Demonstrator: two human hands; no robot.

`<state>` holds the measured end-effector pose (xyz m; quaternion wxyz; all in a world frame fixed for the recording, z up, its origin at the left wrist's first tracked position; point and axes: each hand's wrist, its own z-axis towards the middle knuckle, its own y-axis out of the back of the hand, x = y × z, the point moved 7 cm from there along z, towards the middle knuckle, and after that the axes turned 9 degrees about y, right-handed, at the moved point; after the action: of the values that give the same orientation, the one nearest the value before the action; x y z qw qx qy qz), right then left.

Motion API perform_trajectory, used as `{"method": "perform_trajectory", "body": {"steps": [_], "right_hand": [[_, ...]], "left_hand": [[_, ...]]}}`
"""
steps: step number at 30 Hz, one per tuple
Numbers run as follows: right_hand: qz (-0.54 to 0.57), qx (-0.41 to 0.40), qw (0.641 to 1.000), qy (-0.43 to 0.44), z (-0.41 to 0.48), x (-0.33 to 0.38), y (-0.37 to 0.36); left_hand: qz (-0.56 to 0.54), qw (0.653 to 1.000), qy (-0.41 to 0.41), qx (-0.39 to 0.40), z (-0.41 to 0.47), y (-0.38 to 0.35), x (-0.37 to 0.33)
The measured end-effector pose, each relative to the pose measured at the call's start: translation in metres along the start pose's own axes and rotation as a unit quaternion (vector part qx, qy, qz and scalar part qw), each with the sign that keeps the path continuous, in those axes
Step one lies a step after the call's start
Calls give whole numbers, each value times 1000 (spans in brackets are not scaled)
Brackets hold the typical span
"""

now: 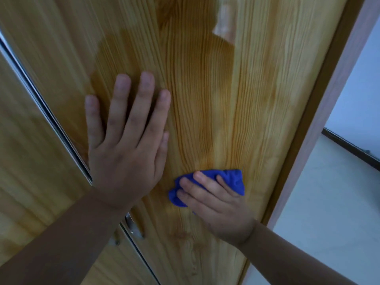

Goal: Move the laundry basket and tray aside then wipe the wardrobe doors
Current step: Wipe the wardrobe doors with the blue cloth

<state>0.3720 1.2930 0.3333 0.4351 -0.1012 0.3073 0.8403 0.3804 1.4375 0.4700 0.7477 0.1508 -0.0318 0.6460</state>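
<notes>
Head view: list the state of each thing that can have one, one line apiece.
Wardrobe door: shut, glossy wood grain, being wiped.
Neighbouring door: shut, meeting the first along a metal edge strip.
Blue cloth: bunched up, pressed against the door under the right hand.
Left hand: open, flat on the door, fingers spread.
Right hand: its grip shut on the blue cloth.
Door handle: partly hidden by the left forearm.

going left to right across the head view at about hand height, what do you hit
left wardrobe door → seam between the doors → left hand flat on the right wardrobe door → blue cloth under the right hand → wardrobe side frame → wall
</notes>
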Motion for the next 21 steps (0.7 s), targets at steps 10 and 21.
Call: {"method": "perform_trajectory", "body": {"steps": [10, 21], "right_hand": [[50, 71, 994, 66, 25, -36, 26], [-5, -123, 991, -44, 154, -145, 116]], "left_hand": [[0, 1000, 0, -1, -1, -1, 0], [-8, 1000, 1, 1, -1, -1, 0]]}}
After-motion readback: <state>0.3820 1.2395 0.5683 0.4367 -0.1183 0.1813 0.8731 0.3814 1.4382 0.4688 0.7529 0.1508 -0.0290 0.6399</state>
